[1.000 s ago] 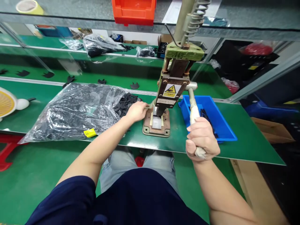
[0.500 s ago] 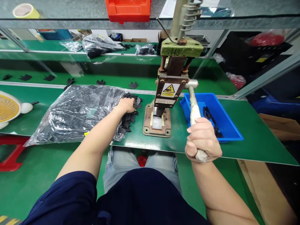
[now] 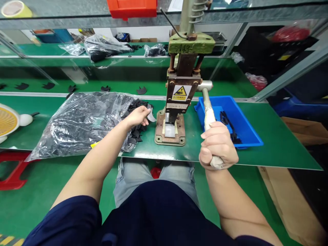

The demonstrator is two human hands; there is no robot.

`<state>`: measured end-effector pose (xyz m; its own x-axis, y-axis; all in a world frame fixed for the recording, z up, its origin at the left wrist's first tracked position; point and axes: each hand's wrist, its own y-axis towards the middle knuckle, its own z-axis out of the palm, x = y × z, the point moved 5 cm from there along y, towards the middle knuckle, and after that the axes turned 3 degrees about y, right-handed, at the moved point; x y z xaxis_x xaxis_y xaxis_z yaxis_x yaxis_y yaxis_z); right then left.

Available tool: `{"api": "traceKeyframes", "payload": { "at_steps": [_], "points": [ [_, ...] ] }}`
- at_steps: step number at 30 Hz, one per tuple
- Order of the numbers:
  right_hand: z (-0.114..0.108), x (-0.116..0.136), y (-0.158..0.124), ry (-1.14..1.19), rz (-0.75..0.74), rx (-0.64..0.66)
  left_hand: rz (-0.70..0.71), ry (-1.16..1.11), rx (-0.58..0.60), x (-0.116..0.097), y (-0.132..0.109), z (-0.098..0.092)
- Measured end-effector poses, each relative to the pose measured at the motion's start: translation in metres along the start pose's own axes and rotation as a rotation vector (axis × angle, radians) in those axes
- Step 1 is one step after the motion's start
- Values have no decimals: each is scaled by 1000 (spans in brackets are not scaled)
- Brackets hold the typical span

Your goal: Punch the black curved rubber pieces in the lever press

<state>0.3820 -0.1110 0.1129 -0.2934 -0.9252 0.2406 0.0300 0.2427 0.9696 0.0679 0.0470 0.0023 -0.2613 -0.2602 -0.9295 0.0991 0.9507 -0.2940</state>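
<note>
My left hand (image 3: 138, 116) pinches a thin curved grey piece (image 3: 151, 115) just above the loose dark pieces. Those curved black pieces (image 3: 134, 135) spill from the mouth of a clear plastic bag (image 3: 84, 123) on the bench. Wrapped around the pale, taped lever (image 3: 209, 116) of a hand press is my right hand (image 3: 219, 146). The hand press (image 3: 179, 92) stands in front of me, bearing a yellow warning sign. Under its ram, a whitish block (image 3: 169, 131) sits on the rusty base plate (image 3: 159, 140). A gap separates the held piece from the press base.
A blue bin (image 3: 247, 128) with a few black parts stands right of the press. Several black pieces (image 3: 141, 90) lie spaced along the strip behind the bench. At far left is a white and yellow fan (image 3: 7, 119). A metal shelf (image 3: 84, 22) crosses above, carrying an orange bin (image 3: 132, 7).
My left hand has lifted out of the loose pieces with one curved piece in its fingers. My right hand keeps its grip on the lever. The view has shifted slightly.
</note>
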Motion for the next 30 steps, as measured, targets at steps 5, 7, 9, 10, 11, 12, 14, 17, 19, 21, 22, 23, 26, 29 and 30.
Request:
{"api": "traceKeyframes", "payload": {
  "at_steps": [5, 7, 9, 10, 11, 12, 14, 17, 19, 21, 22, 23, 26, 29, 30],
  "points": [
    [1, 2, 0, 8, 4, -14, 6, -221, 115, 5, -12, 41],
    [2, 3, 1, 15, 2, -21, -5, -207, 140, 5, -13, 51],
    [2, 3, 1, 10, 7, -24, -18, -160, 149, 4, -12, 59],
    [2, 3, 2, 2, 9, -22, -26, -133, 153, 4, -11, 63],
    [2, 3, 2, -6, 11, -21, -36, -107, 159, 3, -10, 66],
    [2, 3, 2, -14, 11, -16, -49, -85, 169, 2, -8, 69],
    [2, 3, 1, -23, 7, -8, -74, -46, 190, 0, -7, 76],
    [2, 2, 1, -14, -2, -9, -83, 0, 195, -2, -4, 82],
    [2, 2, 0, 0, -6, -11, -71, 33, 192, -3, -3, 85],
    [2, 2, 0, 18, -9, -14, -60, 72, 197, -4, 0, 87],
    [2, 2, 0, 28, -12, -18, -61, 93, 203, -4, 1, 88],
    [2, 1, 0, 39, -17, -22, -64, 113, 209, -4, 2, 89],
    [2, 1, -1, 53, -30, -20, -86, 161, 232, -3, 6, 90],
    [2, 1, -1, 39, -24, -27, -123, 185, 235, -5, 11, 92],
    [2, 1, 0, 32, -22, -30, -133, 189, 234, -6, 13, 93]
  ]
}}
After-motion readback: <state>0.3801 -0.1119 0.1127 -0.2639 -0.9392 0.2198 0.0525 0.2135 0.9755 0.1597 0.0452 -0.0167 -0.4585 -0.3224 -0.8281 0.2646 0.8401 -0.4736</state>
